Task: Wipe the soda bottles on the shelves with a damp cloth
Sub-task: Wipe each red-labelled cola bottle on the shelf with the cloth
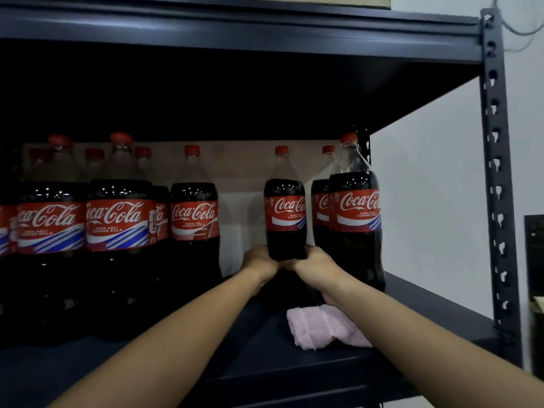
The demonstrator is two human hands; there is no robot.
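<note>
Red-capped cola bottle (pixel 285 207) upright toward the rear of the dark metal shelf (pixel 253 357), gripped low on its body from both sides; left hand (pixel 260 262) and right hand (pixel 313 265) wrap curled fingers round its lower part, knuckles nearly meeting in front. Pink cloth (pixel 319 329) lies crumpled on the shelf just under the right forearm; two bottles (pixel 357 213) crowd the held one's right, a bottle row (pixel 117 228) stands left; slotted upright post (pixel 497 172) frames the right edge.

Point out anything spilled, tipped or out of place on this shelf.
Nothing spilled or tipped. The pink cloth lies bunched on the shelf, unused, while both hands, left hand and right hand, grip one bottle.
</note>
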